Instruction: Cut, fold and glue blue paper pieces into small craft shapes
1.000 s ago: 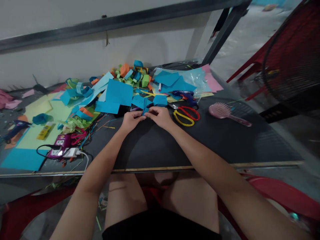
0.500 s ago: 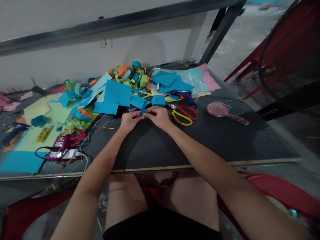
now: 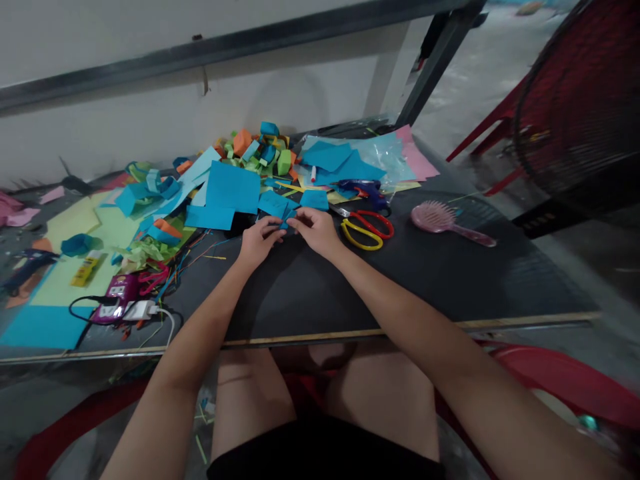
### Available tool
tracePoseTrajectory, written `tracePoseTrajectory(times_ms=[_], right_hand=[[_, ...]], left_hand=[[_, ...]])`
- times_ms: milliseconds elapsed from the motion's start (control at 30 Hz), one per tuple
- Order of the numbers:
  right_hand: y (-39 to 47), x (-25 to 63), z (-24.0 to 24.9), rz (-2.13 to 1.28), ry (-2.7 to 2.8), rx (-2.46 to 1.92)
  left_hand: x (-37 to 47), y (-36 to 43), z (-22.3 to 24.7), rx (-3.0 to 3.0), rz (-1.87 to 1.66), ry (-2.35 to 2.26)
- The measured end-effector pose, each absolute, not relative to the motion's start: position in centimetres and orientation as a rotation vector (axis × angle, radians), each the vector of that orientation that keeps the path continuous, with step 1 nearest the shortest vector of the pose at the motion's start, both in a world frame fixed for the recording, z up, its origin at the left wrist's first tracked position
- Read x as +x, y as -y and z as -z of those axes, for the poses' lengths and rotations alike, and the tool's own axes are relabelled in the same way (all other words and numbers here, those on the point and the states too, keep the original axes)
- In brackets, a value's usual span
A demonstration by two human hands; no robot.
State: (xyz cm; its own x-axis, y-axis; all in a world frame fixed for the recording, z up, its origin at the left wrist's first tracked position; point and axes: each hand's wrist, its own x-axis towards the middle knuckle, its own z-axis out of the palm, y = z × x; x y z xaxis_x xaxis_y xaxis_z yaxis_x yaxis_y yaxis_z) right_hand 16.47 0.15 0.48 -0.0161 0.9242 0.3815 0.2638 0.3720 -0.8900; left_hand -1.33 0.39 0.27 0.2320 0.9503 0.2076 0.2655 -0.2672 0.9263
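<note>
A small piece of blue paper (image 3: 286,217) is between my two hands above the dark table. My left hand (image 3: 260,240) pinches its left side, and my right hand (image 3: 315,230) pinches its right side with bent fingers. Just beyond the hands lie blue paper squares, one of them large (image 3: 233,195) and a smaller one (image 3: 314,199) behind my right hand. Scissors (image 3: 367,229) with red and yellow handles rest right of my right hand. Folded paper pieces in blue, green and orange form a pile (image 3: 260,150) farther back.
A blue glue gun (image 3: 365,190) lies behind the scissors. Farther right are a pink hairbrush (image 3: 440,220) and a fan (image 3: 575,107). On the left sit a purple power strip (image 3: 119,297), a yellow box (image 3: 86,269) and paper sheets. The table's front edge (image 3: 310,339) crosses above my legs.
The blue paper stood upright between my fingertips; now it lies lower and flatter. My left fingers have spread slightly. The whole view has shifted a little.
</note>
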Motion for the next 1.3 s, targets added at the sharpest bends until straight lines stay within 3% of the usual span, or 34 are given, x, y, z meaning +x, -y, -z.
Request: tracePoseTrajectory(times_ms=[667,967,1300], right_hand=[[0.2,16.0,-1.1,-0.714,1.486,-1.067],[-0.3,16.3,-0.1,-0.783,1.461,-1.05],[-0.2,16.3,-0.6,-0.63,1.57,-1.137]], left_hand=[[-1.4,-0.7,-0.4,1.722,-1.114,-0.99],[-1.4,-1.3,0.0,1.462,-1.115,-0.993],[-1.5,-1.5,0.7,1.49,-1.123,-1.082]])
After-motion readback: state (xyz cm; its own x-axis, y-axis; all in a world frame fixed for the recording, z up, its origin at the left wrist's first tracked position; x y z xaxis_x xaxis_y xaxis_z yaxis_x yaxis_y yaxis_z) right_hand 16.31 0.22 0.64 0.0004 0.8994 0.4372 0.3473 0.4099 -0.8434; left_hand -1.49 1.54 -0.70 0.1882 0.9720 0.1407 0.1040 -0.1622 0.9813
